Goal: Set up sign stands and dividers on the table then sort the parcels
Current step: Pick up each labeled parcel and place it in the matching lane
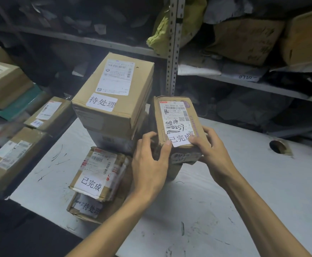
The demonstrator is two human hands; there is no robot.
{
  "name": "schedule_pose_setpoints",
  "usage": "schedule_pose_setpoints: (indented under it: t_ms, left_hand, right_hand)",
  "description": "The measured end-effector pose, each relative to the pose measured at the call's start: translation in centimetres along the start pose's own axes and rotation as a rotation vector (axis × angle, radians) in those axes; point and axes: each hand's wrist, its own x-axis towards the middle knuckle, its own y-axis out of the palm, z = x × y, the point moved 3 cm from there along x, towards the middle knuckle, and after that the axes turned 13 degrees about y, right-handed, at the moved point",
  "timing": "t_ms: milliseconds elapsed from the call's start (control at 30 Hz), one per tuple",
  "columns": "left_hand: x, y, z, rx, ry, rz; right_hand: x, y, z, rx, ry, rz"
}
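Both hands were closed round one small brown parcel just right of the frame's centre. The left hand gripped its near left corner with curled fingers. The right hand pinched the near right edge, a fingertip lying on the white sticker that read 已完成. The parcel stood tilted over the white table, and I could not tell whether its base touched the top.

Touching its left side rose a large carton stickered 待处理. In the lower centre lay a taped parcel, also marked 已完成, on top of a flat parcel marked 待处理. More boxes crowded the left edge, and a shelving upright stood behind.

No sign stand or divider showed anywhere. I judged the sorting to be the step in hand, and barely started, since the two marks lay mixed in one stack. The next move seemed to call for carrying the held parcel to a spot for finished ones, well apart from the cartons that wait.
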Motion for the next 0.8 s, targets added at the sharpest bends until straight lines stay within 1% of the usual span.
schedule_pose_setpoints:
  t_ms: [133, 233, 300, 400, 633, 800]
  left_hand:
    - [0.5, 1.0, -1.4, -0.097, 0.039, 0.016]
    - [0.2, 2.4, -2.5, -0.121, 0.036, 0.122]
    - [-0.1, 3.3, -2.9, -0.147, 0.03, 0.159]
    - [-1.1, 5.0, -4.4, -0.197, 0.042, 0.233]
    - [-5.2, 9.0, -8.7, -0.31, 0.136, 0.47]
    - [-7.6, 10.4, -11.3, -0.318, 0.262, 0.646]
  right_hand:
    - [-1.6, -2.1, -0.5, 0.087, -0.009, -0.014]
    - [-3.2, -4.4, -0.7, 0.069, -0.049, -0.068]
    - [-4.1, -5.8, -1.0, 0.028, -0.063, -0.094]
    - [-6.2, -8.2, -2.1, 0.036, -0.066, -0.141]
    - [-11.8, -14.1, -3.8, -0.002, -0.106, -0.289]
    - [-17.1, -16.5, -4.7, -0.035, -0.122, -0.405]
